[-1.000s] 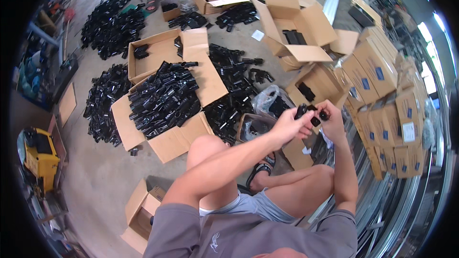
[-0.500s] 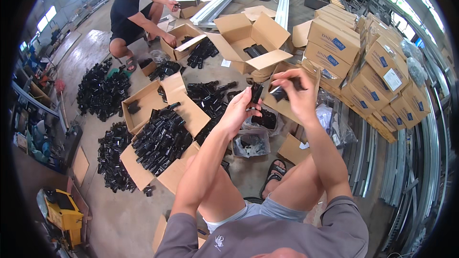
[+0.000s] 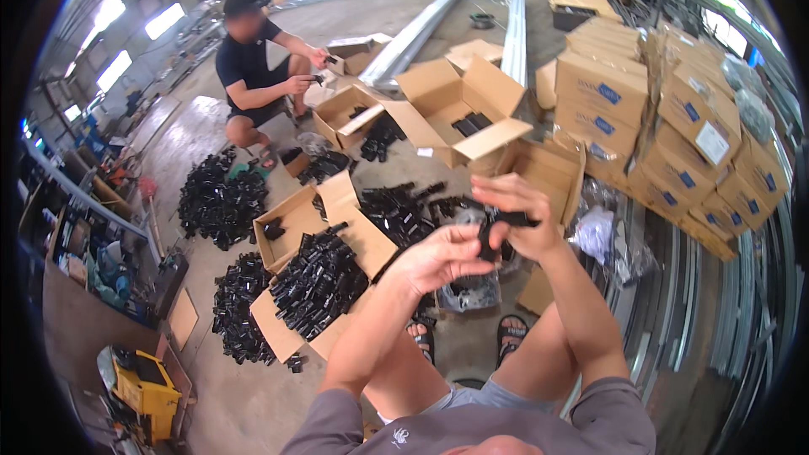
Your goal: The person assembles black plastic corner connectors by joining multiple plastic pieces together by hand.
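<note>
My left hand (image 3: 442,257) pinches a small black part (image 3: 489,240) between thumb and fingers. Right beside it, my right hand (image 3: 527,223) is closed on another dark piece (image 3: 520,218), its fingers partly bent over. The two pieces meet or overlap; blur and fingers hide exactly how they touch. Both hands are raised above a plastic-lined box (image 3: 468,297) that stands between my feet. An opened carton (image 3: 286,240) to the left has a heap of similar black parts (image 3: 316,282) spilling over its flaps. More black parts (image 3: 396,215) lie behind my left hand.
Two further heaps of black parts (image 3: 221,198) lie on the floor at left. Ahead stands an open carton (image 3: 434,105) with a few black pieces inside. A co-worker (image 3: 253,76) crouches at far left. Stacked closed cartons (image 3: 598,88) and long metal profiles (image 3: 674,303) are at right.
My hands have come together, bringing the two black pieces close to each other. My view has shifted, so the scene sits lower and further right. The co-worker's hand has left the small carton.
</note>
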Action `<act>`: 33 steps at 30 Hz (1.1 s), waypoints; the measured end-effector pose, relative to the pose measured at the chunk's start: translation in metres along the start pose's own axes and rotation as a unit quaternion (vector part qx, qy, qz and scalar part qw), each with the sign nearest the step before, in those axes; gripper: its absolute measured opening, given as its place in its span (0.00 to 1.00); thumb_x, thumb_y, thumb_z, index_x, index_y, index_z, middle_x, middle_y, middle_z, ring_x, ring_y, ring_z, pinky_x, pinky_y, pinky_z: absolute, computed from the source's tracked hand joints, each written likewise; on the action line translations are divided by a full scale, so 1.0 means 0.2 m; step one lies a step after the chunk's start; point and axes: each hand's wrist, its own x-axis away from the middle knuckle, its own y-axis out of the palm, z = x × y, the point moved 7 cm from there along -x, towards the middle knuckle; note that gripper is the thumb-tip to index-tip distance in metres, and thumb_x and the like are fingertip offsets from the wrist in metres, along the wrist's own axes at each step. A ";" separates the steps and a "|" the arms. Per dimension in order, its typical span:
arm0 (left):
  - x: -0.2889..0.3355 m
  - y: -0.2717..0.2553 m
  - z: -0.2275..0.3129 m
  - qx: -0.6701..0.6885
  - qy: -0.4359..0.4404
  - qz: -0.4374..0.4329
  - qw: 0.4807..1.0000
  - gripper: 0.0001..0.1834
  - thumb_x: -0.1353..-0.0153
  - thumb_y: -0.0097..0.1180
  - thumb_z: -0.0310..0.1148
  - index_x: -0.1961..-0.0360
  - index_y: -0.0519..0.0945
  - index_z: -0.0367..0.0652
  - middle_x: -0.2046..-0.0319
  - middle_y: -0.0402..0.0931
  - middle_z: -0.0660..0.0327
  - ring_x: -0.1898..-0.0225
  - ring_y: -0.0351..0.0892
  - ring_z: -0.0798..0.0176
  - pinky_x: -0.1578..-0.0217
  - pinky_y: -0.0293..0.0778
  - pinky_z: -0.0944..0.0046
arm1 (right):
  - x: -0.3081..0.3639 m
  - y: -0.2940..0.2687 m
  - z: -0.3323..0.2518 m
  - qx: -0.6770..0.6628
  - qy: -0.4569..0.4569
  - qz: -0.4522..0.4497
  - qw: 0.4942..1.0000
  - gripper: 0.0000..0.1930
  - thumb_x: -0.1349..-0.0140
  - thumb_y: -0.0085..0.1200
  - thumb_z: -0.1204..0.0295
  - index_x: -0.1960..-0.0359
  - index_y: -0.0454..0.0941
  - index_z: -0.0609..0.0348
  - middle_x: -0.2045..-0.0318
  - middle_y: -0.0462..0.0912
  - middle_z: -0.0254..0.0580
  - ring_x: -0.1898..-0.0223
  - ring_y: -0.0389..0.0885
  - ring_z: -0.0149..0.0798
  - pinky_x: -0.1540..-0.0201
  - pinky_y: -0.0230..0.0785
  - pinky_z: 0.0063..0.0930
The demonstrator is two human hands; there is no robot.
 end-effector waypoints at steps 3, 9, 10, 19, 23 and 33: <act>-0.01 -0.01 -0.07 0.038 -0.043 0.013 0.998 0.23 0.42 0.67 0.32 0.48 0.77 0.34 0.55 0.80 0.56 0.50 0.82 0.57 0.48 0.81 0.62 | 0.03 -0.03 -0.04 0.022 -0.041 0.004 0.999 0.31 0.53 0.65 0.50 0.51 0.83 0.59 0.47 0.82 0.47 0.53 0.80 0.49 0.49 0.72 0.38; -0.08 -0.04 -0.05 -0.010 -0.068 0.076 0.995 0.25 0.42 0.66 0.30 0.45 0.74 0.33 0.47 0.77 0.50 0.44 0.78 0.50 0.45 0.79 0.63 | 0.13 -0.03 0.20 -0.039 0.070 0.092 0.993 0.42 0.57 0.72 0.47 0.43 0.73 0.60 0.50 0.81 0.46 0.54 0.81 0.43 0.53 0.72 0.31; -0.11 -0.07 -0.04 -0.022 -0.056 0.106 0.993 0.25 0.42 0.66 0.30 0.44 0.74 0.33 0.47 0.76 0.51 0.44 0.78 0.51 0.45 0.79 0.64 | 0.16 -0.06 0.27 -0.073 0.121 0.143 0.980 0.44 0.58 0.73 0.47 0.42 0.70 0.60 0.52 0.81 0.45 0.55 0.81 0.39 0.55 0.71 0.29; -0.25 -0.45 0.12 -0.290 0.077 0.308 0.903 0.16 0.50 0.70 0.21 0.58 0.85 0.36 0.65 0.85 0.63 0.67 0.80 0.73 0.63 0.75 0.70 | 0.30 0.01 0.66 -0.211 0.410 0.089 0.883 0.23 0.46 0.68 0.76 0.48 0.77 0.65 0.55 0.82 0.45 0.55 0.79 0.31 0.53 0.73 0.26; -0.24 -0.43 0.11 -0.289 0.073 0.320 0.899 0.18 0.52 0.71 0.19 0.57 0.84 0.35 0.65 0.85 0.62 0.67 0.80 0.73 0.62 0.75 0.71 | 0.33 0.04 0.66 -0.237 0.438 0.101 0.861 0.19 0.45 0.66 0.78 0.51 0.79 0.65 0.56 0.83 0.41 0.58 0.80 0.29 0.55 0.74 0.25; -0.26 -0.51 0.08 -0.275 0.067 0.340 0.897 0.18 0.49 0.70 0.20 0.56 0.84 0.34 0.66 0.84 0.65 0.67 0.78 0.76 0.63 0.74 0.72 | 0.39 0.14 0.73 -0.238 0.462 0.161 0.839 0.12 0.40 0.62 0.78 0.54 0.82 0.64 0.56 0.80 0.37 0.61 0.80 0.28 0.56 0.74 0.23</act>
